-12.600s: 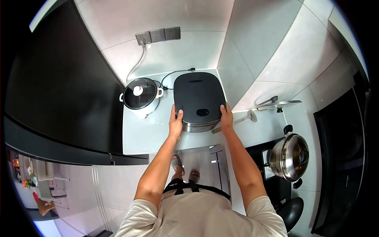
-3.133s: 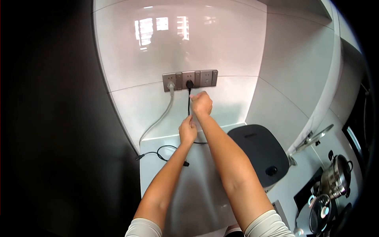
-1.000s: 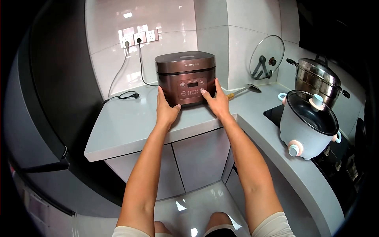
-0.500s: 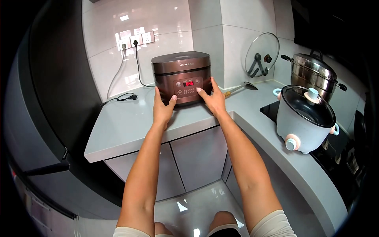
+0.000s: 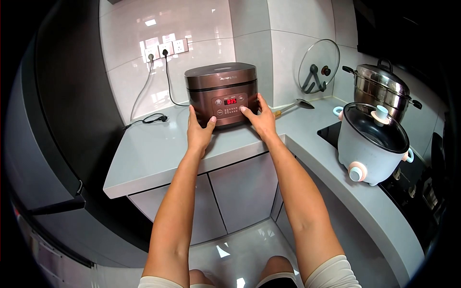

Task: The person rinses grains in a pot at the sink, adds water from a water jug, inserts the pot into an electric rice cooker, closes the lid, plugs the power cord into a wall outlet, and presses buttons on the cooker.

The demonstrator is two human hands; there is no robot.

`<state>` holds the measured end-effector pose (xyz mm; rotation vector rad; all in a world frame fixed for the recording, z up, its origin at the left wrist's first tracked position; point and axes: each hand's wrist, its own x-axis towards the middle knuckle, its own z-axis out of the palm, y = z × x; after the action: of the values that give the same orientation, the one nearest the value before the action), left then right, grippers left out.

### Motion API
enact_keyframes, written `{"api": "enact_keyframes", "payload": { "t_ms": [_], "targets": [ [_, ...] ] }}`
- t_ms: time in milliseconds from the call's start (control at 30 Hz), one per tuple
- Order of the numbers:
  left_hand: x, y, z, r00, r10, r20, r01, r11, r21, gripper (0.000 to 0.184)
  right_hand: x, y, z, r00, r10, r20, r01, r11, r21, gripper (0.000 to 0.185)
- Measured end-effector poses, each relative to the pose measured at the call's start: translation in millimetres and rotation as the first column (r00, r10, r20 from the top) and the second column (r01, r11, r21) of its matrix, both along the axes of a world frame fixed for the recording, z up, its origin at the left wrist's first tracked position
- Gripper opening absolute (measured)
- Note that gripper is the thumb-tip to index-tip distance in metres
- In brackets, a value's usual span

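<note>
A brown rice cooker [image 5: 235, 91] with its lid closed stands on the grey countertop, and its red display reads about 0:35. Against the lower left side of the cooker rests my left hand [image 5: 199, 132], its fingers along the side and its thumb on the front. On the opposite side my right hand [image 5: 260, 120] grips the cooker, with the thumb touching a button at the right of the control panel. Parts of the fingers on both sides are hidden.
A loose black plug and cord [image 5: 151, 120] lie left of the cooker. Wall sockets [image 5: 165, 49] hold two plugs. To the right are a wooden-handled spatula [image 5: 297, 104], a glass lid [image 5: 318, 67] against the wall, a light-blue electric pot [image 5: 367, 149] and a steel steamer pot [image 5: 382, 86].
The red number on the cooker's display has dropped from about 0:46 to 0:35. Both hands stay in place, the right thumb still at the button.
</note>
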<state>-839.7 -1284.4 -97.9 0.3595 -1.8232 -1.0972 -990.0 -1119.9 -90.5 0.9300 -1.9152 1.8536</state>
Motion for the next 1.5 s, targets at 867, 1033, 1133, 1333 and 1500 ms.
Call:
{"api": "enact_keyframes", "payload": {
  "t_ms": [867,1033,1133,1333,1500],
  "targets": [
    [2,3,2,1.000,0.008,0.008,-0.008,1.000,0.007,0.091,-1,-1,0,1.000,-0.010,0.000,0.010,1.000,0.001,0.097],
    [2,4,2,1.000,0.003,0.001,-0.003,1.000,0.006,0.091,3,2,2,1.000,-0.015,0.011,0.015,1.000,0.025,0.097],
    [4,4,4,1.000,0.004,0.024,-0.004,1.000,0.002,0.092,-2,-4,1,0.999,-0.016,0.041,0.016,1.000,0.021,0.095],
    [-1,4,3,0.993,0.092,0.070,-0.087,0.993,-0.077,0.098,2,-12,13,0.982,-0.144,0.121,0.127,0.982,0.138,0.094],
    [-3,4,0,0.992,0.107,0.060,-0.100,0.988,-0.116,0.100,5,-12,16,0.975,-0.181,0.128,0.153,0.968,0.200,0.093]
  ]
}}
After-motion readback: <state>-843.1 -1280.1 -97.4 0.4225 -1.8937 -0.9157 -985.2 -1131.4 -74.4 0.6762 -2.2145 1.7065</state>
